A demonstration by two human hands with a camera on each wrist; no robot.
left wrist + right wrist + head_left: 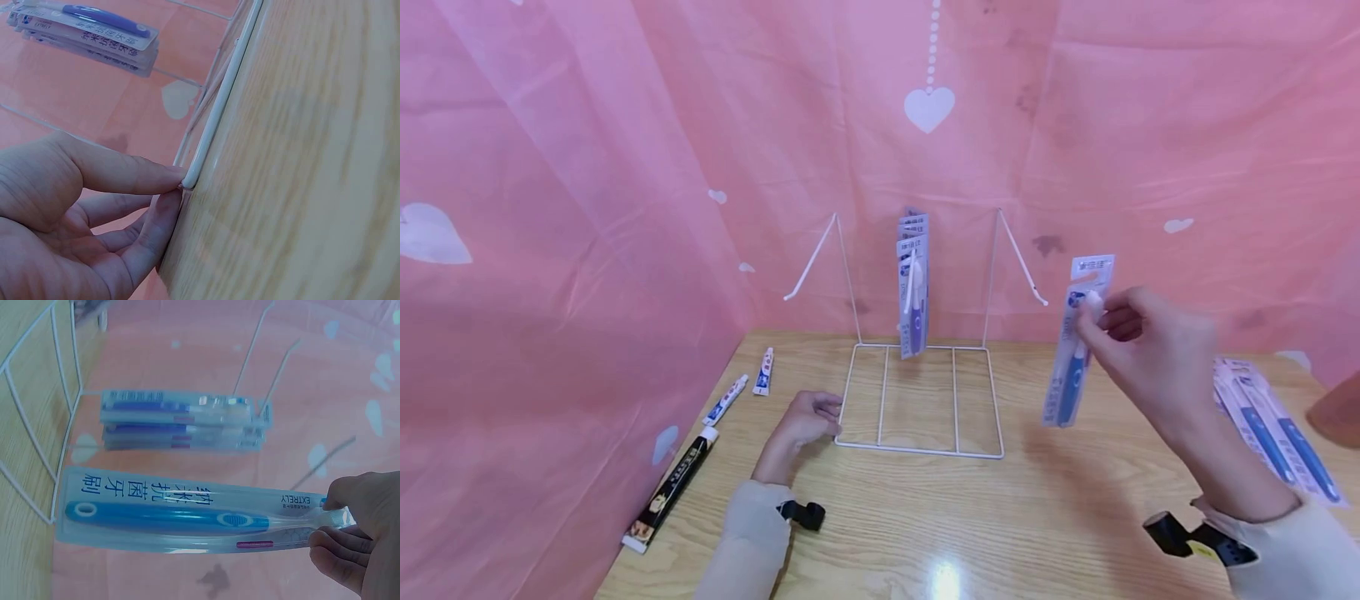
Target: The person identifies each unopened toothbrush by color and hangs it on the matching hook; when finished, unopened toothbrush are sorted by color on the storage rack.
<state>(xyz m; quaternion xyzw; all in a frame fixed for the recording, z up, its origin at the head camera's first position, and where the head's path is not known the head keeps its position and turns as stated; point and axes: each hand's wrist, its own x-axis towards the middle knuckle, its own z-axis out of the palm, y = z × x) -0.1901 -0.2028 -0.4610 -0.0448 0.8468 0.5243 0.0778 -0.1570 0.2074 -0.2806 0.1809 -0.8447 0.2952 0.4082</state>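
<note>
A white wire display rack (917, 452) stands on the table, with long hooks at its back. My left hand (808, 419) pinches the rack's front left corner between thumb and fingers, seen closely in the left wrist view (100, 206). Right of the rack, my right hand (1157, 350) holds a packaged blue toothbrush (1072, 367) by its top end, pack hanging down. In the right wrist view the same toothbrush (169, 515) lies across, its head end in the fingers. Several packaged purple toothbrushes (914, 308) hang on the middle hook.
Two packaged blue toothbrushes (1288, 442) lie at the right, near a brownish round object (1337, 412). Two small toothpaste tubes (763, 372) and a larger black toothpaste tube (672, 487) lie at the left. A pink curtain (625, 167) hangs behind and at the left. The outer hooks (1022, 258) jut forward.
</note>
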